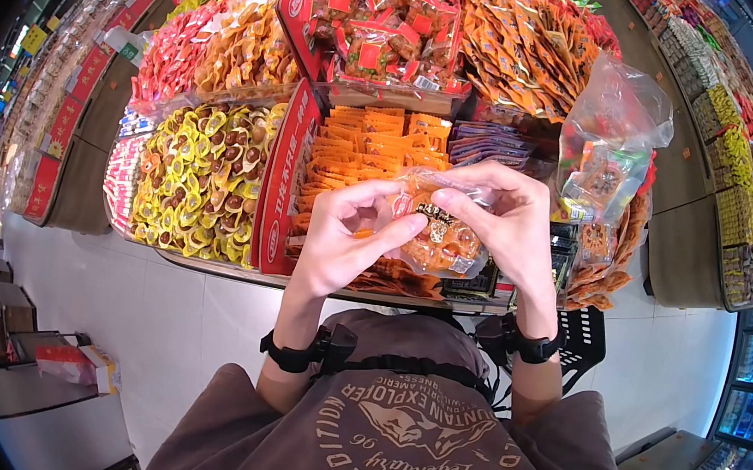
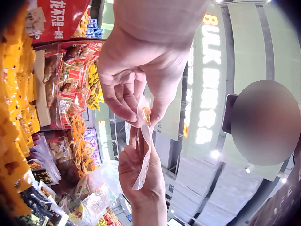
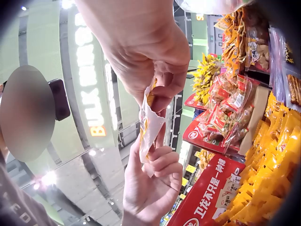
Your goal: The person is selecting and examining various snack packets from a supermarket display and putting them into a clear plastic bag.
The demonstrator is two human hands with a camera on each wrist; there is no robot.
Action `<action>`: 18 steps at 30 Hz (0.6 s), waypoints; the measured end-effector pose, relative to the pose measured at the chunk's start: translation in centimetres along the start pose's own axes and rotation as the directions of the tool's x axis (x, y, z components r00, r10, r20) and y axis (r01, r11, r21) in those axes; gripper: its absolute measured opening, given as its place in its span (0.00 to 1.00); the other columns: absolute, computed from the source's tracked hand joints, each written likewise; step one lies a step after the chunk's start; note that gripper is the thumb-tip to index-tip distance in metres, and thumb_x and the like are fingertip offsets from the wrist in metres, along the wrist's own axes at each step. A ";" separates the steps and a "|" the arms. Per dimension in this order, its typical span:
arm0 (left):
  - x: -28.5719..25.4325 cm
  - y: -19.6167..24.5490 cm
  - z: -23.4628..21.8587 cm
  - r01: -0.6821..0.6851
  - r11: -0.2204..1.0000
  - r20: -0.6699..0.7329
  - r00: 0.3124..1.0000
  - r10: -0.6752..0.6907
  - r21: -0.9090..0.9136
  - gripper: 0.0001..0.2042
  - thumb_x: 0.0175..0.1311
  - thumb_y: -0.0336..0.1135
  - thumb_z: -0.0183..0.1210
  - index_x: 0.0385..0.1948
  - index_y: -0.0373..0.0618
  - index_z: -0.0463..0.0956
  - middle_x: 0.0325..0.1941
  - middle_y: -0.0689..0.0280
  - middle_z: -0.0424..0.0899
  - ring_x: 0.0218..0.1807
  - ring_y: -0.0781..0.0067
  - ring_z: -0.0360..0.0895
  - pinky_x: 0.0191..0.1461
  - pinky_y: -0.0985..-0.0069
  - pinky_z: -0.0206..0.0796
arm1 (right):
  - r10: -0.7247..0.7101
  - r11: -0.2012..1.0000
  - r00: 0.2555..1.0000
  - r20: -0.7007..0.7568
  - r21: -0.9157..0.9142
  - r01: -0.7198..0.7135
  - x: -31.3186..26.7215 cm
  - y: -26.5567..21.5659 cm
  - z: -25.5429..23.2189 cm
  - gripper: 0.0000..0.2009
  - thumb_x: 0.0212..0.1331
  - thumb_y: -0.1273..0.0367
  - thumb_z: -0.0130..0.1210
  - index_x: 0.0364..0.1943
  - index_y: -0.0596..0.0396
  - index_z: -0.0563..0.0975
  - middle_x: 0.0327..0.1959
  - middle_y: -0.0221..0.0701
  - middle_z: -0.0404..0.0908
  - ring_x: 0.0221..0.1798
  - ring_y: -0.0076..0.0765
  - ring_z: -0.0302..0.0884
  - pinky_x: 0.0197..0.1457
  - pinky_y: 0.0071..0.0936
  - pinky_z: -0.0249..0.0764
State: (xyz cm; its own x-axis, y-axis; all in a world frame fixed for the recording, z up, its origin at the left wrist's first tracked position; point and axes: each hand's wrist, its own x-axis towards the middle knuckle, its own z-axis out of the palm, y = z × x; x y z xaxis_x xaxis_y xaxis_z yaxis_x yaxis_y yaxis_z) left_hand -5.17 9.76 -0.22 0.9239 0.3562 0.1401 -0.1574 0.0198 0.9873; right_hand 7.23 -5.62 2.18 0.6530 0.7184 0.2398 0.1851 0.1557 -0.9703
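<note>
Left grip (image 1: 338,242) and right grip (image 1: 519,225) pinch a glossy, crinkled plastic packet (image 1: 444,232) near the head frame's centre, its contents (image 1: 455,249) lumpy and orange-brown; only the wrist views show it edge-on, thin and bowed.

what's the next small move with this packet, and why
Probably let go with the left hand and carry the packet toward the bag with the right hand: both hands pinch it, and the bag is on the right hand's side.

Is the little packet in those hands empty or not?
Not empty: orange-brown food shows through the clear plastic of the packet.
</note>
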 end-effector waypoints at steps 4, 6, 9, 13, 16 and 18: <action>-0.1 0.3 0.2 0.011 0.998 -0.020 1.000 -0.013 -0.065 0.20 0.59 0.24 0.64 0.54 0.35 0.74 0.22 0.74 0.73 0.24 0.87 0.73 0.28 0.84 0.69 | 0.009 0.999 1.000 -0.026 0.052 -0.008 0.1 0.2 0.2 0.10 0.58 0.74 0.63 0.43 0.62 0.81 0.37 0.33 0.86 0.40 0.19 0.81 0.45 0.19 0.76; 0.0 0.4 0.2 -0.013 0.996 -0.073 0.997 0.006 -0.090 0.20 0.60 0.24 0.63 0.55 0.34 0.73 0.22 0.74 0.73 0.24 0.86 0.73 0.27 0.84 0.69 | 0.002 0.994 0.995 -0.102 0.105 0.009 0.3 0.1 0.1 0.13 0.59 0.73 0.62 0.48 0.62 0.78 0.36 0.32 0.85 0.39 0.18 0.80 0.44 0.18 0.75; 0.2 0.3 0.2 -0.071 0.990 -0.202 0.978 0.046 -0.120 0.22 0.61 0.25 0.62 0.58 0.34 0.71 0.23 0.73 0.74 0.24 0.85 0.73 0.24 0.83 0.69 | 0.065 0.986 0.996 -0.069 0.159 -0.053 0.3 0.3 -0.3 0.20 0.59 0.75 0.62 0.55 0.60 0.72 0.37 0.31 0.84 0.40 0.19 0.79 0.45 0.19 0.74; 0.4 0.8 0.6 -0.066 0.989 -0.268 0.963 0.029 -0.132 0.23 0.60 0.24 0.62 0.59 0.34 0.70 0.23 0.73 0.74 0.24 0.85 0.73 0.25 0.84 0.69 | -0.017 0.982 0.996 -0.086 0.188 0.034 0.4 0.5 -0.1 0.23 0.57 0.78 0.63 0.58 0.60 0.70 0.39 0.31 0.84 0.40 0.19 0.79 0.45 0.19 0.74; 0.4 0.7 0.3 -0.087 0.991 -0.222 0.973 0.063 -0.102 0.24 0.60 0.24 0.62 0.60 0.33 0.69 0.23 0.73 0.74 0.24 0.85 0.73 0.27 0.84 0.71 | -0.018 0.982 0.995 -0.102 0.183 0.037 0.3 0.4 -0.1 0.24 0.56 0.79 0.63 0.57 0.60 0.70 0.39 0.31 0.84 0.40 0.18 0.78 0.45 0.18 0.74; 0.3 0.7 0.3 -0.093 0.988 -0.195 0.978 0.068 -0.124 0.24 0.60 0.23 0.62 0.60 0.34 0.69 0.22 0.74 0.73 0.24 0.85 0.73 0.28 0.84 0.72 | -0.006 0.985 0.996 -0.089 0.173 0.021 0.2 0.1 -0.3 0.24 0.56 0.79 0.63 0.58 0.61 0.70 0.40 0.31 0.83 0.41 0.18 0.77 0.47 0.19 0.73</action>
State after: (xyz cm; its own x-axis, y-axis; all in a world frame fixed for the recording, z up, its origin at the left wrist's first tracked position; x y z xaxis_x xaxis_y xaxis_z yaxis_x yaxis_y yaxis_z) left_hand -4.88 9.63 0.49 0.8252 0.5321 0.1893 -0.2846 0.1022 0.9532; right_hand 7.64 -5.64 2.15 0.7144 0.6547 0.2471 0.0691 0.2854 -0.9559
